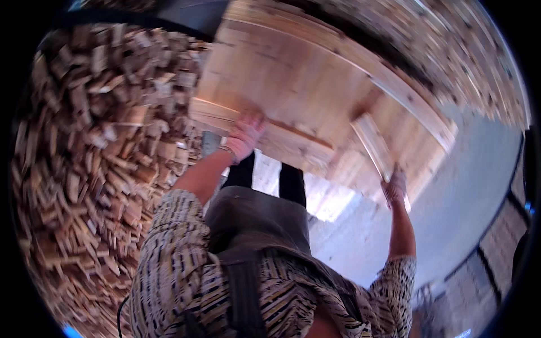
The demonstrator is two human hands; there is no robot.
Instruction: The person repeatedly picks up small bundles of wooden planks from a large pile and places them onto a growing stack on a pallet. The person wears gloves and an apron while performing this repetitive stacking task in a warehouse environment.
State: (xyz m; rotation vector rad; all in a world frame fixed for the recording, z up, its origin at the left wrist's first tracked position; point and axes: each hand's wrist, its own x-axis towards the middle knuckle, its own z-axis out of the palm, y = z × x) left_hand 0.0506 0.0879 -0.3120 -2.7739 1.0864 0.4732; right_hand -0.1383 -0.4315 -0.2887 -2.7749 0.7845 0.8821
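A wide wooden work table (293, 73) slants across in front of me. Along its near edge lies a long wooden plank (298, 141). My left hand (246, 135), in a pinkish glove, is closed over this plank, left of its middle; its fingertips are blurred. On the right, my right hand (396, 186), also gloved, grips the near end of a short wooden board (373, 143). That board tilts up over the table top, its far end pointing away and to the left. A shadow falls on the table beyond it.
A large heap of loose wood pieces (101, 169) fills the left side. A long wooden strip (411, 107) runs along the table's far edge. More wood pieces (451, 50) lie beyond, blurred. Grey floor (473, 169) shows to the right, with slabs or pallets (501, 231) at the rim.
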